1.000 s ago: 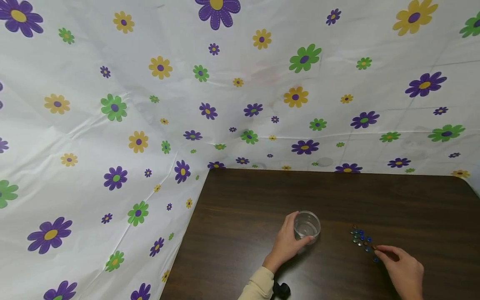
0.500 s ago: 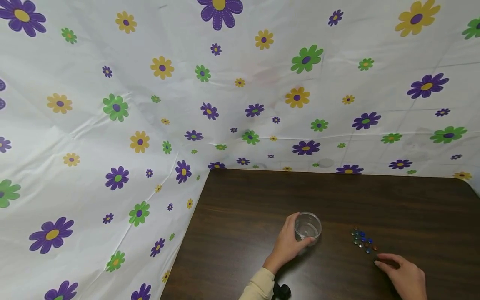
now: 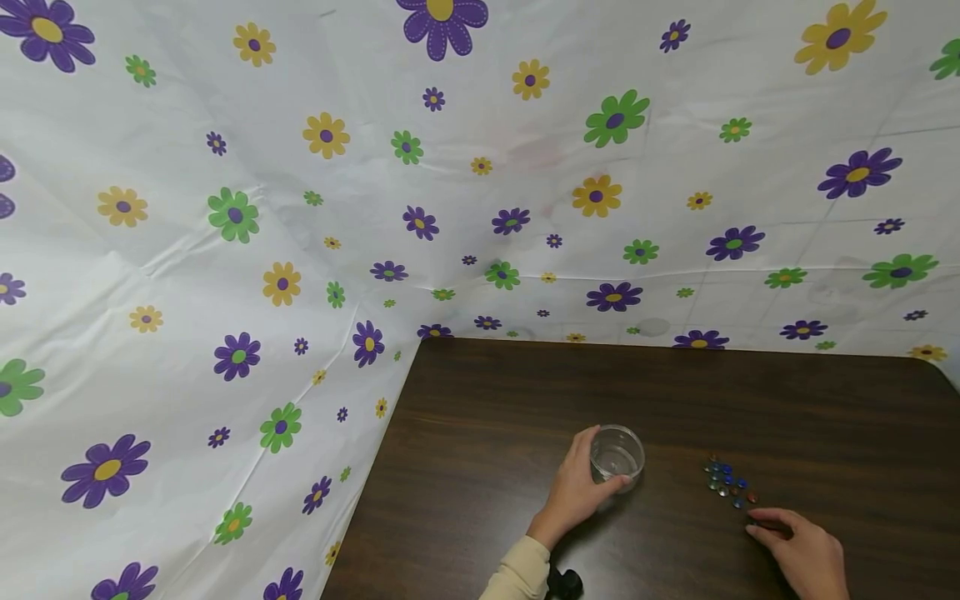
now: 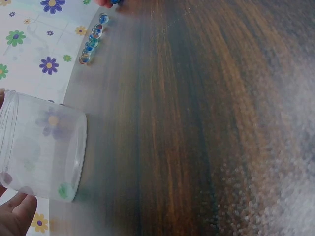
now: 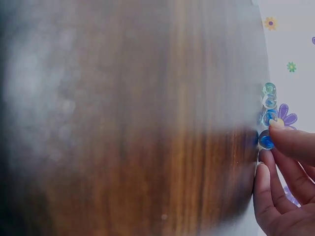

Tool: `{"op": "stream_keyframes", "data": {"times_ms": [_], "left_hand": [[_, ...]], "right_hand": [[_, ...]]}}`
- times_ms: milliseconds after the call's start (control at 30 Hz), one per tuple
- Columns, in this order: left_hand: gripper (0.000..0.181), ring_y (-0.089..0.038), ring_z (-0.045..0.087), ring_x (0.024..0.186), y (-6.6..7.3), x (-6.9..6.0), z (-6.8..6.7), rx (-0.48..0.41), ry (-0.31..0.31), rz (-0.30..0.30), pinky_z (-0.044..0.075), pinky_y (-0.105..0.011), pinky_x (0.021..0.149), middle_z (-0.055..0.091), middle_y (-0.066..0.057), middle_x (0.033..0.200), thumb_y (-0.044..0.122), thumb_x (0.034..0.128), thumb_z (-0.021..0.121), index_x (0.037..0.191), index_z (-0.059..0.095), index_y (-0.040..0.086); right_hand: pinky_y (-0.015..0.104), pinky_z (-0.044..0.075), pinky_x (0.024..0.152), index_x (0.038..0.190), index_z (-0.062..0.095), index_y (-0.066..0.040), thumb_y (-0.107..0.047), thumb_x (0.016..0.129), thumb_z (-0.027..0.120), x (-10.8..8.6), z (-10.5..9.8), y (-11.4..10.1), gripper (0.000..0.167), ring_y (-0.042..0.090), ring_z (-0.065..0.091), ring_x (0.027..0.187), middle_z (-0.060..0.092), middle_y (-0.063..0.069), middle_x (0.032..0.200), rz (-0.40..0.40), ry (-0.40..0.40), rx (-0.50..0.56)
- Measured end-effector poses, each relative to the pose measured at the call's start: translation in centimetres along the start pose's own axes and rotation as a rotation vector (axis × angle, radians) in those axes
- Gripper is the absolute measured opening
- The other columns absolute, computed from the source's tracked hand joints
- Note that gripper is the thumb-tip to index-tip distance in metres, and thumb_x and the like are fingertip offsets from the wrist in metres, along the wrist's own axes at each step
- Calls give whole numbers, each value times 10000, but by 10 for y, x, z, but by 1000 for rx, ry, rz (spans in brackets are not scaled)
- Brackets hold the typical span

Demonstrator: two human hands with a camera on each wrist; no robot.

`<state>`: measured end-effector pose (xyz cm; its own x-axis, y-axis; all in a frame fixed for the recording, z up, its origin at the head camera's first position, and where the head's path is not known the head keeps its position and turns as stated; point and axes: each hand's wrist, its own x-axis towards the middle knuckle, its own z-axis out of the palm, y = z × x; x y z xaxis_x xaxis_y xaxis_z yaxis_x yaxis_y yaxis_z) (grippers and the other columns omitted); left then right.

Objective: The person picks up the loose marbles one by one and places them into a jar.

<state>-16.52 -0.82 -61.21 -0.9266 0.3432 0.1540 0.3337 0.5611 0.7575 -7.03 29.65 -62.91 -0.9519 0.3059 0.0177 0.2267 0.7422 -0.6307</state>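
Observation:
My left hand (image 3: 576, 487) grips a clear plastic jar (image 3: 617, 455) from its left side, thumb at the front and fingers behind. In the left wrist view the jar (image 4: 47, 147) stands on the table and shows a ridged rim; nothing is visible inside. To the right lies a loose cluster of glass marbles (image 3: 727, 482) in blue, green, clear and amber. At the cluster's near end my right hand (image 3: 806, 546) pinches a blue marble (image 5: 266, 139) between thumb and fingers, low at the tabletop. Several more marbles (image 5: 269, 102) sit just beyond its thumb.
The dark wood table (image 3: 510, 400) reaches back to a white flower-print sheet (image 3: 480, 192) that hangs behind it and along its left. A black object (image 3: 566, 583) shows beneath the left wrist, seemingly the wrist camera.
My right hand has shifted slightly nearer me, from beside an amber marble onto the blue one, which its fingers now cover in the head view. The left hand and jar have stayed put.

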Motion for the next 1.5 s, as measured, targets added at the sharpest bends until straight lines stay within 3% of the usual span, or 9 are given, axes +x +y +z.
{"op": "stream_keyframes", "data": {"times_ms": [333, 767, 967, 1067, 1167, 1267, 1400, 1500], "left_hand": [[851, -183, 511, 1354, -1, 0, 0, -2, 5, 5, 476, -382, 1050, 465, 15, 1546, 461, 902, 796, 1570, 396, 119], [843, -178, 513, 1350, -2, 1, 1, 5, 15, 10, 478, -375, 1045, 469, 17, 1542, 450, 894, 806, 1564, 403, 134], [851, -171, 505, 1354, -2, 0, 1, -5, 13, 4, 472, -373, 1053, 470, 16, 1541, 451, 890, 810, 1562, 406, 120], [845, -169, 506, 1353, -1, 0, 1, -5, 12, 2, 469, -369, 1057, 472, 13, 1540, 448, 891, 809, 1562, 405, 130], [840, -171, 509, 1351, 0, -1, 1, -4, 13, 5, 472, -370, 1054, 472, 12, 1539, 447, 892, 808, 1562, 403, 141], [839, -172, 511, 1349, 0, -1, 1, -4, 17, 14, 476, -373, 1050, 471, 11, 1537, 445, 895, 807, 1562, 401, 137], [839, -177, 510, 1350, -1, -1, 0, -9, 18, 28, 472, -374, 1056, 471, 0, 1537, 438, 900, 803, 1560, 403, 109], [837, -185, 514, 1349, -1, -1, 0, -4, 25, 42, 473, -373, 1056, 478, -13, 1532, 432, 900, 805, 1554, 409, 92]], "right_hand": [[569, 479, 755, 942, 780, -16, -63, 806, 844, 1, 1, -1, 157, 291, 682, 727, 741, 218, 926, 15, -4, 2], [577, 472, 731, 891, 777, -20, -45, 795, 850, 1, 2, -1, 124, 360, 681, 729, 740, 212, 880, -26, 64, -17], [550, 464, 765, 881, 782, -1, -78, 817, 857, 2, -1, -6, 125, 460, 689, 841, 737, 255, 921, 4, 99, -9], [392, 485, 705, 877, 791, -2, -86, 807, 869, 2, -2, -9, 135, 311, 702, 713, 748, 231, 899, -6, 151, 0], [191, 415, 568, 861, 806, -27, -100, 796, 880, 2, -3, -13, 123, 108, 645, 586, 760, 197, 876, -41, 217, 3], [73, 347, 576, 863, 814, -38, -115, 813, 874, 3, -4, -20, 110, -118, 548, 591, 765, 188, 894, -43, 238, 42], [32, 331, 599, 890, 820, -40, -121, 832, 870, 5, -3, -31, 111, -284, 381, 661, 779, 118, 888, -8, 227, 119], [26, 349, 622, 907, 823, -45, -130, 844, 867, 8, -3, -41, 115, -311, 386, 706, 775, -16, 864, -5, 211, 169]]}}
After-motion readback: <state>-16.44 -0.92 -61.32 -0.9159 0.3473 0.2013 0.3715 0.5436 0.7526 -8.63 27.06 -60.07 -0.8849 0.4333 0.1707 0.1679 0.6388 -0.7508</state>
